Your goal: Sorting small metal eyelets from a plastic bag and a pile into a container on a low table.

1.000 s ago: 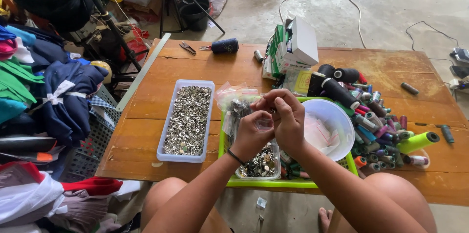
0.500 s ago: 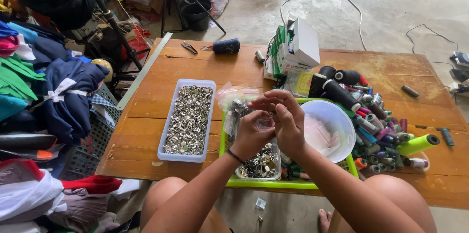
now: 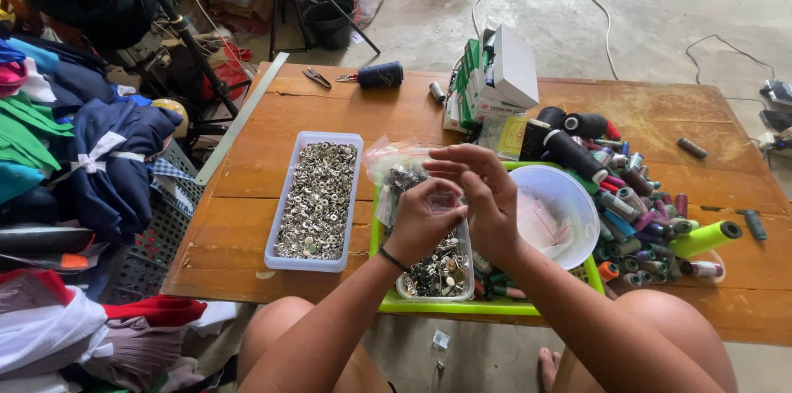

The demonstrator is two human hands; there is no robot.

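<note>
Wooden counter [image 3: 660,125] below, crowded with clutter. Green tray [image 3: 495,307] at the near edge — white bowl [image 3: 569,195] inside. Long pale tray of metal snaps [image 3: 318,195] just left of it. Heap of thread spools [image 3: 643,195] on the right. Clear tub of snaps [image 3: 441,265] in the green tray, under the hands. Left hand [image 3: 425,224] and right hand [image 3: 487,195] touching, fingers curled and pinched together — whatever lies between them too small to tell.

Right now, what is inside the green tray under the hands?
The green tray holds a clear tub of small metal fasteners, a white bowl and some thread spools. The left hand and right hand cover its middle.
</note>
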